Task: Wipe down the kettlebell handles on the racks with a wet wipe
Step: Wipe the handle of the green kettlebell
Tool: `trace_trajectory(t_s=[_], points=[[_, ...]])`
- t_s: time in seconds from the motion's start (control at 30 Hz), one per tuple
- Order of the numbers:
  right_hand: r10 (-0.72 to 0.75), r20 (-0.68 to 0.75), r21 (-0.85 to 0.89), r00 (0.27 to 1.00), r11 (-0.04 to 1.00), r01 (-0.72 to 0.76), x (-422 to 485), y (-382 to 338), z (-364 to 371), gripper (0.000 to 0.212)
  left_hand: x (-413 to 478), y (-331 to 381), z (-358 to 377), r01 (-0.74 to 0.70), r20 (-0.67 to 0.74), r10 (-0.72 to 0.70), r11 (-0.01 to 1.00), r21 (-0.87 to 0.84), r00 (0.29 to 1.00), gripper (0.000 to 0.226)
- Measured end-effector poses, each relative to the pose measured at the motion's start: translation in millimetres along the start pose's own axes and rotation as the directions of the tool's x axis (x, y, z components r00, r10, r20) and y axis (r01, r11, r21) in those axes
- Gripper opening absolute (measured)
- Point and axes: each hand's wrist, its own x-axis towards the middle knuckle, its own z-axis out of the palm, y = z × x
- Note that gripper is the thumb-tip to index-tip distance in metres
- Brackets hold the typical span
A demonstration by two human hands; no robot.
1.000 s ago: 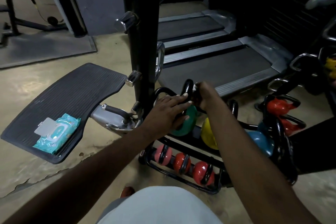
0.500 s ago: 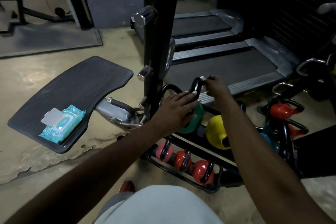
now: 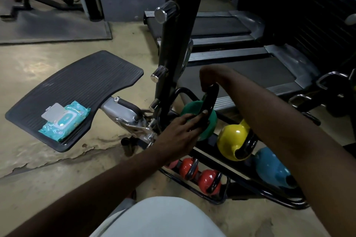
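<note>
While left hand (image 3: 181,132) is pressing flat-fingered on the green kettlebell (image 3: 212,121), right hand (image 3: 209,80) is curling round its handle (image 3: 211,100) top. Kettlebell is sitting on rack (image 3: 227,167) upper tier, post (image 3: 175,54) crowding its left edge, yellow kettlebell (image 3: 229,138) just beside, right.

No readable text, wipes pack (image 3: 65,121) print too blurred, treadmill (image 3: 231,52) mark illegible

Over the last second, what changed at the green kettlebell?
Right hand curled further over the top of the black loop handle on the round green kettlebell; its white wipe now hidden. Left hand stays flat, steadying it. Teal wipes pack unmoved.
</note>
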Motion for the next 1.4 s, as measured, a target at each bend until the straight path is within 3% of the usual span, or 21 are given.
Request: trace_trajectory(t_s=[0.1, 0.2, 0.27, 0.37, 0.47, 0.5, 0.63, 0.73, 0.87, 0.97, 1.0, 1.07, 1.1, 1.13, 1.17, 1.23, 1.4], points=[[0.026, -0.014, -0.021, 1.000, 0.999, -0.027, -11, -14, -5, 0.028, -1, -3, 6, 0.053, 0.090, -0.050, 0.998, -0.030, 0.995, 0.051], [0.010, -0.031, -0.142, 0.999, 0.990, -0.014, -15, -14, -8, 0.023, -1, -1, 6, 0.071, 0.105, -0.068, 0.997, -0.032, 0.992, 0.053], [0.023, -0.040, -0.129, 0.999, 0.991, -0.028, -18, -16, -6, 0.018, -1, -2, 6, 0.098, 0.082, -0.094, 0.994, -0.044, 0.992, 0.055], [-0.109, -0.055, -0.137, 0.992, 0.985, 0.101, -12, -16, 2, 0.019, 0, 0, 3, 0.110, 0.084, -0.107, 0.993, -0.030, 0.991, 0.058], [-0.103, -0.020, -0.116, 0.995, 0.988, 0.100, -9, -2, -5, 0.014, 0, 2, 1, 0.117, 0.064, -0.112, 0.991, -0.071, 0.992, 0.055], [-0.127, -0.032, -0.092, 0.991, 0.988, 0.124, -7, 6, -4, 0.010, -1, 2, 1, 0.119, 0.065, -0.114, 0.990, -0.076, 0.991, 0.055], [-0.153, -0.038, 0.101, 0.988, 0.983, 0.156, -17, 17, 9, 0.029, -1, 1, -2, 0.090, 0.081, -0.084, 0.993, -0.073, 0.993, 0.062], [-0.075, -0.088, 0.406, 0.993, 0.908, 0.104, -18, 23, 12, 0.027, 0, 0, -1, 0.093, 0.072, -0.087, 0.991, -0.092, 0.994, 0.061], [0.076, -0.282, 0.736, 0.956, 0.656, 0.165, -21, 57, 35, 0.013, -1, -5, -2, 0.089, 0.070, -0.082, 0.991, -0.099, 0.994, 0.069], [0.353, -0.464, 0.846, 0.812, 0.449, 0.288, -35, 50, 92, 0.021, 0, -7, -2, 0.081, 0.056, -0.074, 0.989, -0.126, 0.996, 0.062], [0.433, -0.410, 0.909, 0.802, 0.268, 0.320, -42, 41, 107, 0.020, 0, -7, 0, 0.077, 0.058, -0.070, 0.989, -0.130, 0.996, 0.060], [0.460, -0.128, 0.896, 0.879, -0.327, 0.302, -41, 27, 121, 0.015, 0, -8, 0, 0.066, 0.062, -0.059, 0.989, -0.129, 0.996, 0.058], [0.401, -0.024, 0.796, 0.916, -0.547, 0.260, -38, 22, 126, 0.020, 0, -8, 0, 0.060, 0.055, -0.054, 0.990, -0.125, 0.997, 0.057], [0.355, 0.021, 0.706, 0.935, -0.667, 0.238, -33, 20, 129, 0.028, 0, -7, -2, 0.054, 0.042, -0.050, 0.991, -0.119, 0.998, 0.056], [0.327, 0.034, 0.633, 0.945, -0.738, 0.233, -31, 17, 132, 0.034, 0, -7, -4, 0.048, 0.030, -0.045, 0.992, -0.115, 0.999, 0.055], [0.313, 0.015, 0.567, 0.950, -0.785, 0.249, -37, 6, 135, 0.033, 0, -6, -7, 0.039, 0.018, -0.037, 0.993, -0.111, 0.999, 0.055], [0.284, -0.012, 0.564, 0.959, -0.790, 0.241, -52, 5, 139, 0.018, -1, -6, -8, 0.036, 0.018, -0.035, 0.994, -0.104, 0.999, 0.056]])
